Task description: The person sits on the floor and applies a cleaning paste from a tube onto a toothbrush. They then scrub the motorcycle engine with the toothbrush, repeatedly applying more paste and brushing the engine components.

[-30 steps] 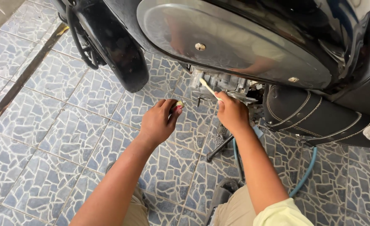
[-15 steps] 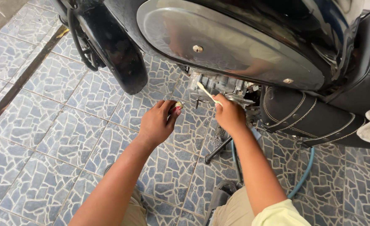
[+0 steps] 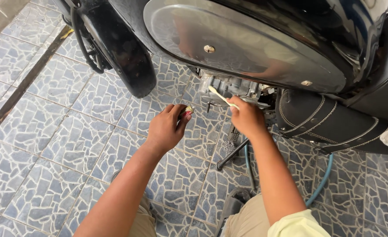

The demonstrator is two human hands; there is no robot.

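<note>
Since a second ago my hands have barely shifted. My right hand (image 3: 245,117) is pinching a light, stiff toothbrush (image 3: 222,97) low on its handle at the engine (image 3: 233,87); my left hand (image 3: 167,128) is pinching a small packet (image 3: 188,109).

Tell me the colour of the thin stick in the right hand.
Pale cream thin stick, clearest in the head view.

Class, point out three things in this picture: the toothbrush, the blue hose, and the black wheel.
toothbrush (image 3: 220,96), head view, on its pale handle.
blue hose (image 3: 321,184), head view, on its curved stretch over the tiles.
black wheel (image 3: 135,66), head view, on the tyre's side.
</note>
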